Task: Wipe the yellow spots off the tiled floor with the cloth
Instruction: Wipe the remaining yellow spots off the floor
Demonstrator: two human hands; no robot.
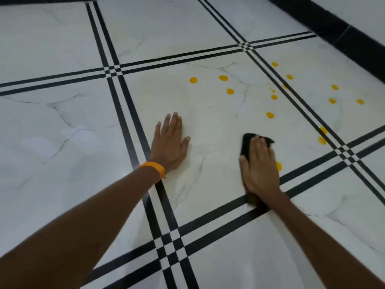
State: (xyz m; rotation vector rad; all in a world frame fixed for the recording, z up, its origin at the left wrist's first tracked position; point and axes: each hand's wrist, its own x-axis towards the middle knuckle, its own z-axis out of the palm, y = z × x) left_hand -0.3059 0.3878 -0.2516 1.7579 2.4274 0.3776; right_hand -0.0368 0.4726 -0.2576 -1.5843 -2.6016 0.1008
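Several yellow spots [230, 91] dot the white marble-look tiled floor [208, 122], spread from the centre tile to the right-hand tile [332, 100]. My right hand [259, 167] presses flat on a black cloth [246, 144], which sticks out past my fingertips and under my wrist. One yellow spot [278, 166] peeks out just right of that hand. My left hand [169, 142] lies flat on the same tile, fingers spread, holding nothing, with an orange band [155, 168] on its wrist.
Double black stripes [125, 113] run between the tiles and cross near my arms. A black skirting band [341, 34] and a white wall close the floor at the upper right.
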